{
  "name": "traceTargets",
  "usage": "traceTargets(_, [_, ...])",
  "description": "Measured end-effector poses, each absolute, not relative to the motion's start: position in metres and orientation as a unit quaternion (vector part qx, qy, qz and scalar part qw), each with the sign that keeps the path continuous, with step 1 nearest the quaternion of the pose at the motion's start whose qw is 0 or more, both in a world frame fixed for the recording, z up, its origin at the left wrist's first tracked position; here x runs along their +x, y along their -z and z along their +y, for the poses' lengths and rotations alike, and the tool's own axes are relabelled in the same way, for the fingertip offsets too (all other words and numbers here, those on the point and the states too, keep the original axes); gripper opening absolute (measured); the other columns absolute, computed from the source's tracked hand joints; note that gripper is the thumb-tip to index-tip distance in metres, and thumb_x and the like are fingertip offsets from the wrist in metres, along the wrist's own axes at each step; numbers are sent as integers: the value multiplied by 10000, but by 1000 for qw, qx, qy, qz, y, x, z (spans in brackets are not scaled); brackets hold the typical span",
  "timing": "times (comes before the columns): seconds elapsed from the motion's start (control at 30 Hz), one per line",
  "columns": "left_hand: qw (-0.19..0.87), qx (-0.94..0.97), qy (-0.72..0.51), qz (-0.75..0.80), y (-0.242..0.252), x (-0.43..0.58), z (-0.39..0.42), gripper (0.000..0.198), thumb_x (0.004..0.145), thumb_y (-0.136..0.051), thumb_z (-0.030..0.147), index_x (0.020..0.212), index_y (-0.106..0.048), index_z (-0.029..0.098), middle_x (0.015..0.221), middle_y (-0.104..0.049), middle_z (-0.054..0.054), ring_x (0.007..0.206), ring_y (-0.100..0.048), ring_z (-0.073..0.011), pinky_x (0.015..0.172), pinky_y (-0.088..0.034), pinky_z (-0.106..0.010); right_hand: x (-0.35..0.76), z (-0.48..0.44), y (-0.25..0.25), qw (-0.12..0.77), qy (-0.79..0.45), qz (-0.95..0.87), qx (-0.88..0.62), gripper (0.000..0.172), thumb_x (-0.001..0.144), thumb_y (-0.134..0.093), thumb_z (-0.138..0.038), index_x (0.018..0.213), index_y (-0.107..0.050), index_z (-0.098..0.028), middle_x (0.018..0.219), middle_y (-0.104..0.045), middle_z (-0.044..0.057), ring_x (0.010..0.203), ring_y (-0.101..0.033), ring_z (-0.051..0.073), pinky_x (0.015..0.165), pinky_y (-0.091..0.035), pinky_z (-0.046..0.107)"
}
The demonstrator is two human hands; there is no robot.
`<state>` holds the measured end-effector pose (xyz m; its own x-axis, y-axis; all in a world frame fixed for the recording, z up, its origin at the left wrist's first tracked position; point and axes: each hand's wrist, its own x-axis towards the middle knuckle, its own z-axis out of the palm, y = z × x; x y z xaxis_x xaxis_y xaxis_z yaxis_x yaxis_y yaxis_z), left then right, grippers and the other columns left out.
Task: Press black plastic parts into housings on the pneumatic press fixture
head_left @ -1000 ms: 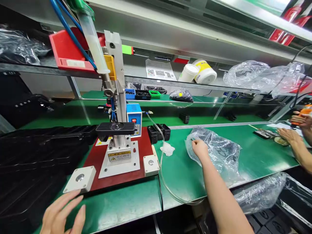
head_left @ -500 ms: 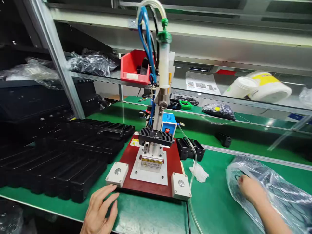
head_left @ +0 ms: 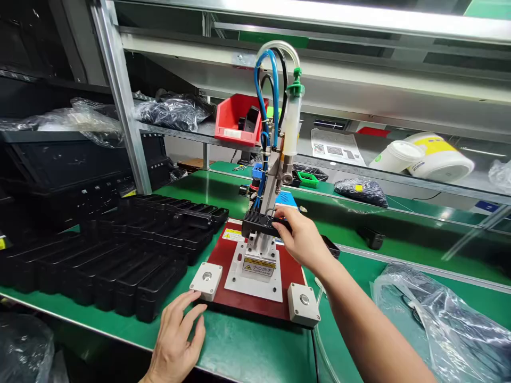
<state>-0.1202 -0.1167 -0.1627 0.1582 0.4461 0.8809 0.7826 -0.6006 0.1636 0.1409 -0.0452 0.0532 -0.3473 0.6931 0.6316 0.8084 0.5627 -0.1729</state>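
My right hand [head_left: 297,234] is at the dispensing machine, its fingers pinched on a thin black ring [head_left: 270,211]. The ring is just over the round recess of a ribbed black plastic housing [head_left: 255,219], which sits on the machine's metal fixture [head_left: 261,244]. My fingers hide the housing's right end. Above stands a clear syringe [head_left: 294,125] with a green cap. My left hand [head_left: 178,332] is open, fingers apart, with a fingertip at the front of the left button box [head_left: 206,280]. A matching button box [head_left: 303,304] is on the right of the red base [head_left: 247,298].
Rows of black housings [head_left: 99,271] lie on the left of the green bench. A clear plastic bag [head_left: 443,314] with black rings lies on the right. A clear hose [head_left: 325,356] and a black cable run off the front edge. A red bin [head_left: 237,119] stands on the shelf.
My right hand has moved left from the plastic bag to the housing on the fixture, carrying a black ring. My left hand stays by the left button box. The camera view has shifted.
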Motion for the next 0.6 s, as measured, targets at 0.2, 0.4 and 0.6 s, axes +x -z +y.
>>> traceTargets(0.2, [153,-740,510,-411,163,-121,-119,253,837,-557,31,1036,-618,176,1158,-595,-127,1126,-563,-273,923,-464,-441,133,-43,-46,267,109,-832,-474,210,962,-455,-214,1098,-614,-205,1114,-685,74,1053,-619,244,885,-484,410])
traceTargets(0.4, [155,-740,510,-409,161,-120,-120,246,823,-568,24,1015,-617,170,1149,-599,-131,1127,-558,-284,910,-466,-445,126,-52,-37,257,198,-826,-460,458,941,-520,-296,1370,-467,-145,1427,-489,155,1311,-463,295,964,-452,479])
traceTargets(0.6, [161,-741,509,-407,160,-121,-120,242,813,-570,21,1007,-621,156,1136,-600,-138,1115,-567,-286,911,-466,-445,124,-58,-29,226,204,-836,-457,451,961,-496,-358,1363,-484,-153,1412,-506,155,1303,-477,285,992,-431,486])
